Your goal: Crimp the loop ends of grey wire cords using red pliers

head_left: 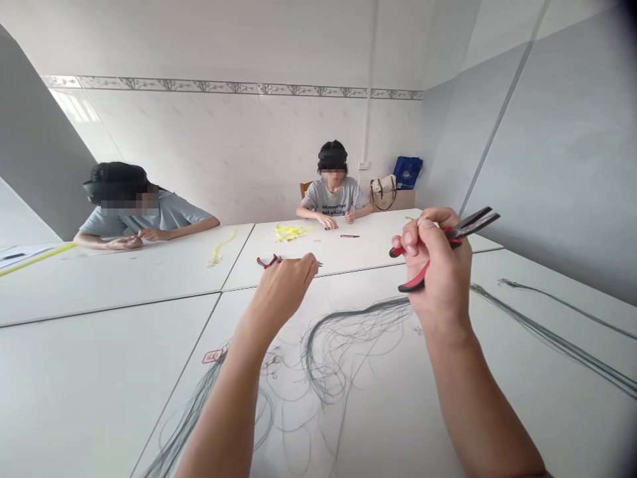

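My right hand [440,265] is raised at the right, wrapped round pliers [475,224] with red and black handles. Their dark jaws point up and right. Out over the table, my left hand [287,282] has its fingers drawn together, pointing right; whatever they may pinch is too small or hidden. Behind it lies a second red-handled tool [269,261], partly covered by the hand. A dark bundle of thin strands [318,325] curves between my forearms, its loose ends spread over the white table [398,418]. Another strand bundle [192,405] runs beside my left forearm.
Long strand bundles [542,332] lie at the right. Yellow strands [291,232] sit farther back, with a small tool [350,236] near them. One person [333,192] sits opposite, another [149,212] at the left. A red-edged label [212,356] rests by my left forearm.
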Tool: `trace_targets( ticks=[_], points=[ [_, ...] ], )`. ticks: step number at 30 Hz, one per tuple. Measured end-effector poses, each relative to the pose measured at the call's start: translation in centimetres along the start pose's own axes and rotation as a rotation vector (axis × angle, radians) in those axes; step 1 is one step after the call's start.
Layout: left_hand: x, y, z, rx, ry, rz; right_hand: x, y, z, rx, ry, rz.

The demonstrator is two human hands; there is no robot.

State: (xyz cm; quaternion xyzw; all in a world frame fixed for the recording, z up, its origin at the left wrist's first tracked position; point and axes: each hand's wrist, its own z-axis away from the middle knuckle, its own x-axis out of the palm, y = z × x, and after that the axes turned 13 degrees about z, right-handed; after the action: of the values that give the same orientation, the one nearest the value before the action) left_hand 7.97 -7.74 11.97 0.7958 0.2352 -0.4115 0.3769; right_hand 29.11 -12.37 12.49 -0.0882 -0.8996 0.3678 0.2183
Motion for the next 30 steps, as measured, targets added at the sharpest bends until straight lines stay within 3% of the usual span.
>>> trace_targets(
  ticks=[4, 6, 7, 8, 10, 13, 15, 17, 21, 24, 30],
  points=[
    [-1.6, 1.3, 1.8, 0.091, -0.332, 0.558, -0.3, 0.8, -0.9, 0.044, 0.09, -0.059],
    [-2.0, 2.2, 3.0, 0.206, -0.514, 0.992, -0.1, 1.2, -1.0, 0.064, 0.094, -0.078],
    [-2.1, 2.5, 3.5, 0.287, -0.539, 1.222, 0.2, 1.4, -0.9, 0.073, 0.082, -0.083],
    [-2.0, 2.9, 3.9, 0.361, -0.502, 1.419, 0.5, 1.6, -0.7, 0.08, 0.065, -0.083],
    [-1.9, 3.4, 4.0, 0.428, -0.209, 1.61, 1.3, 2.0, 0.2, 0.08, 0.016, -0.062],
    [-1.6, 3.8, 3.0, 0.353, 0.385, 1.443, 2.8, 2.3, 2.1, 0.053, -0.097, 0.01],
    [-1.2, 3.8, 2.1, 0.349, 0.601, 1.193, 3.6, 2.3, 3.4, 0.067, -0.207, 0.065],
    [-0.6, 3.8, 1.6, 0.37, 0.619, 0.877, 4.0, 2.1, 4.3, 0.102, -0.281, 0.11],
    [0.6, 3.7, 1.7, 0.342, 0.463, 0.289, 4.1, 2.3, 4.6, 0.132, -0.262, 0.106],
    [0.8, 3.6, 1.8, 0.385, 0.417, 0.157, 3.8, 2.9, 4.2, 0.189, -0.264, 0.049],
    [0.8, 3.0, 1.5, 0.508, 0.451, 0.089, 3.8, 3.0, 3.7, 0.296, -0.323, -0.082]
  ],
)
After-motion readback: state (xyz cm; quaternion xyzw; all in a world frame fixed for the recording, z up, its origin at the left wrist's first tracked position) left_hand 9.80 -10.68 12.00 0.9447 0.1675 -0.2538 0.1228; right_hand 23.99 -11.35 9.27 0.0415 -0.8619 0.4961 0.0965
